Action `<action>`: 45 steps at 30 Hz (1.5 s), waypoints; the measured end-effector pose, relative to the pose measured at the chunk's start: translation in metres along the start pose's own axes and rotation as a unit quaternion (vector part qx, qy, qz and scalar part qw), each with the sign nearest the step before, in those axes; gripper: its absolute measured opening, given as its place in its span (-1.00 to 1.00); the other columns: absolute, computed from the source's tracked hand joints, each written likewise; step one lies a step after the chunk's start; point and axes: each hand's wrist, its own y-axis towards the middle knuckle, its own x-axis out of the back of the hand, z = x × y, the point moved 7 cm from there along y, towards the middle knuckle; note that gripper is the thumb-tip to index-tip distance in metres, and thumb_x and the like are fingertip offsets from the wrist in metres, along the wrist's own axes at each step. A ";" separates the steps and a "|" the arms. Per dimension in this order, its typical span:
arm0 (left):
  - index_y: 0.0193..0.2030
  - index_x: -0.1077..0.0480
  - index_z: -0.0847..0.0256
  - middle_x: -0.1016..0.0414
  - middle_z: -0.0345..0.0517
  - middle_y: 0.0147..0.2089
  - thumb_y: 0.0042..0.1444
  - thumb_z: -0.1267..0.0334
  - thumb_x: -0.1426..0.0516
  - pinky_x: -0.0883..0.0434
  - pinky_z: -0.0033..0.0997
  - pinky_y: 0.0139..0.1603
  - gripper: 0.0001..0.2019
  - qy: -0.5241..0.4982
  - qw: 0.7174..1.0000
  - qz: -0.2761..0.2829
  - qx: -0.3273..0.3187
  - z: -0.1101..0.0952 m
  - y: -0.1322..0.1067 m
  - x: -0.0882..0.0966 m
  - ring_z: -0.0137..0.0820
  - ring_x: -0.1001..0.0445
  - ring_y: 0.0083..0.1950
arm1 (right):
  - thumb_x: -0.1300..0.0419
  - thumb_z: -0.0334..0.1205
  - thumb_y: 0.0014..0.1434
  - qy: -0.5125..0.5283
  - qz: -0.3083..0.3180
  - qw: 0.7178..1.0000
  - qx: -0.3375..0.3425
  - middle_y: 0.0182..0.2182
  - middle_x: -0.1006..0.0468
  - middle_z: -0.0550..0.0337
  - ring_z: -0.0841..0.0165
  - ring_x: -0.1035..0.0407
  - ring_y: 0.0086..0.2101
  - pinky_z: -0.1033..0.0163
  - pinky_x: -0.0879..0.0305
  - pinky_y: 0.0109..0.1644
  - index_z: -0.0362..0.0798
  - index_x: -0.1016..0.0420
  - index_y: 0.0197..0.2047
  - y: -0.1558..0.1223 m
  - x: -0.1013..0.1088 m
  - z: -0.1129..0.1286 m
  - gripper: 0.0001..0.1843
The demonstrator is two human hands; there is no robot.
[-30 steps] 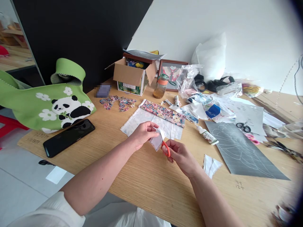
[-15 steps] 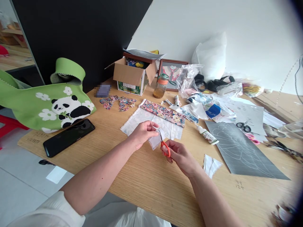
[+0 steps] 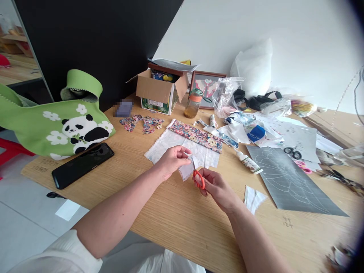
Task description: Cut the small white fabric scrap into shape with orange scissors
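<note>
Near the middle of the table, my left hand [image 3: 174,162] pinches a small pale piece of fabric [image 3: 186,171] between thumb and fingers. My right hand [image 3: 213,185] grips orange-handled scissors [image 3: 199,179], their blades up against the fabric's right side. How far apart the blades are is too small to tell. Just beyond both hands lies a larger white cloth [image 3: 159,149], with a folded floral fabric strip [image 3: 196,136] on its far part. A whitish fabric scrap [image 3: 254,198] rests to the right of my right forearm.
A black phone [image 3: 83,165] and a green panda bag [image 3: 85,129] are at left. Floral cutouts [image 3: 142,123], a cardboard box [image 3: 156,91] and a bottle of amber liquid [image 3: 193,104] stand farther back. Rightward are a glue bottle [image 3: 249,162], a grey patterned sheet [image 3: 292,182] and black-handled scissors [image 3: 292,152].
</note>
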 end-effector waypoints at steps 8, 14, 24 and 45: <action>-0.23 -0.40 0.30 -0.35 -0.23 -0.40 -0.22 0.39 -0.28 -0.21 -0.49 -0.34 -0.67 0.001 1.000 -0.002 0.003 0.000 0.000 0.000 -0.53 -0.32 -0.41 | -0.33 0.15 0.02 -0.002 -0.001 1.000 0.002 -0.55 -0.27 0.31 0.51 -0.07 -0.58 0.32 0.02 -0.53 -0.07 -0.33 -0.47 0.001 0.001 0.001 -0.54; -0.23 -0.40 0.31 -0.36 -0.23 -0.40 -0.21 0.41 -0.27 -0.22 -0.49 -0.32 -0.68 0.006 1.000 -0.005 0.004 -0.001 -0.001 0.000 -0.54 -0.32 -0.40 | -0.35 0.15 0.00 -0.005 -0.005 1.000 -0.003 -0.58 -0.25 0.33 0.51 -0.04 -0.59 0.32 0.05 -0.53 -0.07 -0.32 -0.49 0.001 0.001 0.001 -0.53; -0.23 -0.40 0.30 -0.36 -0.23 -0.40 -0.22 0.41 -0.27 -0.21 -0.49 -0.31 -0.68 0.004 1.000 -0.003 0.002 0.000 0.000 0.000 -0.53 -0.32 -0.40 | -0.36 0.14 -0.02 -0.008 -0.010 1.000 -0.005 -0.58 -0.25 0.33 0.51 -0.02 -0.58 0.31 0.08 -0.53 -0.06 -0.31 -0.50 0.001 0.003 0.000 -0.53; -0.21 -0.40 0.32 -0.34 -0.27 -0.42 -0.28 0.34 -0.31 -0.09 -0.51 -0.47 -0.60 -0.012 1.000 -0.008 0.014 0.005 0.002 0.002 -0.59 -0.27 -0.48 | -0.31 0.13 0.07 -0.001 0.005 1.000 -0.007 -0.52 -0.29 0.30 0.52 -0.08 -0.57 0.33 0.01 -0.52 -0.09 -0.32 -0.45 0.001 0.002 -0.003 -0.55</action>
